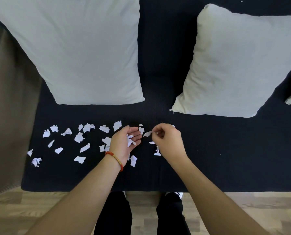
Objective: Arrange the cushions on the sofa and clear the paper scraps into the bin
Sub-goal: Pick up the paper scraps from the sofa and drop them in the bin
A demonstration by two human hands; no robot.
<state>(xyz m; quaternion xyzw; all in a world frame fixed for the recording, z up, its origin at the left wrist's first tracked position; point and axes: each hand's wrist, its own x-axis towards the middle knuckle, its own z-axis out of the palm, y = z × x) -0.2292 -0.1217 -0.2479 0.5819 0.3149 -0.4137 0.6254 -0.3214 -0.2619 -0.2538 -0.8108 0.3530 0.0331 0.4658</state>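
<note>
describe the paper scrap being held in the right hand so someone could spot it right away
On the black fabric sofa seat, find the right hand. Its fingertips pinch a small white torn paper scrap, pointing toward the cupped left hand. It alone hangs in the air.

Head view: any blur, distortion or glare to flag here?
Head view: wide-angle bending splays the forearms and cushions outward; light is soft and even, with no glare; the scrap pinched by the right hand is slightly motion-blurred, while the scraps on the sofa seat stay sharp.
</note>
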